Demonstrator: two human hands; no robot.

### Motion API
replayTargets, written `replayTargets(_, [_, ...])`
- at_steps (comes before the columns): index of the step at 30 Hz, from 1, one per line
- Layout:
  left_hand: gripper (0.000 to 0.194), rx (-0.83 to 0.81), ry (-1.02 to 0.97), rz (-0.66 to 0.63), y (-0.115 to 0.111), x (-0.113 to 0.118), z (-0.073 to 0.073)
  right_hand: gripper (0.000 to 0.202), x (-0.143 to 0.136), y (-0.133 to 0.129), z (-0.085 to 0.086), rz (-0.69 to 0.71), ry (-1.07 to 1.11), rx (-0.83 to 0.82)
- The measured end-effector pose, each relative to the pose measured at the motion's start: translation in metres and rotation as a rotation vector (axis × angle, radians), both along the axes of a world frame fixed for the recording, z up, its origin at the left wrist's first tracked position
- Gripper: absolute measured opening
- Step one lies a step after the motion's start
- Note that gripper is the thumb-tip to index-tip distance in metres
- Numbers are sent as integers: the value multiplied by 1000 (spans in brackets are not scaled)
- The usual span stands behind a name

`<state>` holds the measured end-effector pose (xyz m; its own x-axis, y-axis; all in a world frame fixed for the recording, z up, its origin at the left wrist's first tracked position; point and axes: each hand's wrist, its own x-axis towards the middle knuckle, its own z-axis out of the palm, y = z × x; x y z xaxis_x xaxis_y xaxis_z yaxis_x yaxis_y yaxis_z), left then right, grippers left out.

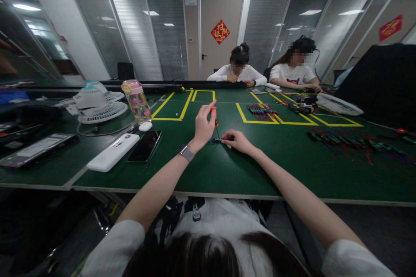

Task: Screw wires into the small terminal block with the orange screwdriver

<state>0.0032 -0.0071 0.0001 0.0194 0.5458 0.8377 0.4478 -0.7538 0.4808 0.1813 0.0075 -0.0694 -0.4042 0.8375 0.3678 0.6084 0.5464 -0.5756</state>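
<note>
Green board (218, 140) sits pinched by the right grip (238, 142), beneath the orange screwdriver (216, 124) the left grip (204, 126) clasps

On the table (201, 177), a circuit board (218, 140) lies before the person, at the fingers of the right hand (239, 142); a screwdriver (213, 114) in the left hand (204, 124) stands over it; to the left lies a phone (144, 147), another device (113, 152) just beside it; behind these stands a bottle (138, 103), a fan (103, 111) to its left; rightward, a wire bundle (264, 112) lies across tape lines (241, 113); farther right and nearer lies a wire pile (352, 140); two co-workers (238, 71) sit beyond the table, a door (214, 56) behind them.
</note>
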Motion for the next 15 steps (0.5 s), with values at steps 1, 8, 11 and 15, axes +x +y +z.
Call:
replayTargets(1, [30,12,-2,18,0,0,0,14,0,0,0,1,-2,2])
replayTargets(8, [31,8,-8,23,1,0,-1,14,1,1,-1,-2,0,7])
replayTargets(11, [33,0,4,-13,0,0,-1,14,1,1,-1,6,5,5])
replayTargets(15, [25,38,7,68,0,0,-1,14,1,1,-1,8,3,8])
